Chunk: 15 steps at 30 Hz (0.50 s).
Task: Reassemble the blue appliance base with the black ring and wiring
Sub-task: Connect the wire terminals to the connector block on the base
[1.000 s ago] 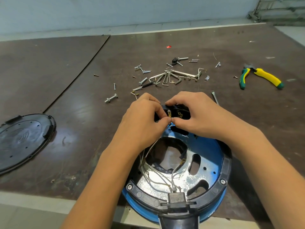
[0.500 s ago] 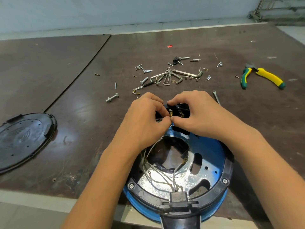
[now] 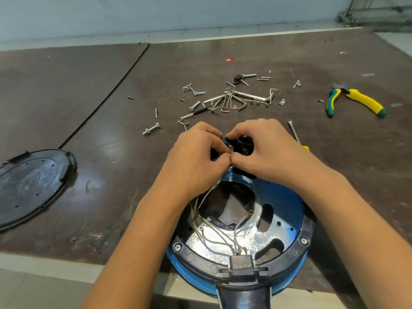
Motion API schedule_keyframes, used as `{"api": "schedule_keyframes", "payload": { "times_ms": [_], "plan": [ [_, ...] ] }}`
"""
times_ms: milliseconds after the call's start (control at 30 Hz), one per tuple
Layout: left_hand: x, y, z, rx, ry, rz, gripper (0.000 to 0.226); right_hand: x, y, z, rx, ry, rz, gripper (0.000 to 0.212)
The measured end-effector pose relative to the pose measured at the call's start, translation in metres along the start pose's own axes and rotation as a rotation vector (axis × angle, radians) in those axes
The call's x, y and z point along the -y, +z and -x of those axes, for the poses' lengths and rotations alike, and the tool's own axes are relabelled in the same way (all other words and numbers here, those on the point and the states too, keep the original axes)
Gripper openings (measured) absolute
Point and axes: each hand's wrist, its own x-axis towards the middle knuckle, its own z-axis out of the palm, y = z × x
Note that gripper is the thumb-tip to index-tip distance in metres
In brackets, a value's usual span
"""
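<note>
The base [image 3: 287, 221] lies open side up at the near table [image 3: 111, 175] edge, with the black ring [image 3: 308, 228] seated round its rim and white wires [image 3: 214, 239] looping across its floor. At its far rim both hands meet over a small black terminal block [image 3: 239, 144]. The left hand [image 3: 196, 159] and right hand [image 3: 267, 150] are each pinched shut on it, thumb tips touching just below a brass contact. Which wire end is being fitted is hidden under the fingers.

To do this step well, I judge the right hand should steady the block against the rim while the left feeds the wire end squarely onto the contact, pushing along the contact and not sideways, so that the thin metal does not bend. Slack in the wires below the grip should stay inside the ring, clear of its screw holes. Beyond the grip lie loose screws [image 3: 196, 93] and hex keys [image 3: 225, 103]; pliers [image 3: 356, 100] lie far to its right, and a black cover [image 3: 33, 186] far to its left.
</note>
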Motion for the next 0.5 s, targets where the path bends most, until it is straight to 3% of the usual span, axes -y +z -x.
{"api": "schedule_keyframes", "payload": {
  "times_ms": [300, 500],
  "plan": [
    [0.0, 0.001, 0.0, -0.012, -0.003, -0.003, 0.009, -0.004, -0.001, 0.0, 0.02, 0.007, -0.037, 0.04],
    [-0.001, 0.001, 0.002, -0.046, 0.058, 0.02, 0.01, -0.02, -0.025, 0.003, 0.171, 0.026, -0.106, 0.061]
  ]
}}
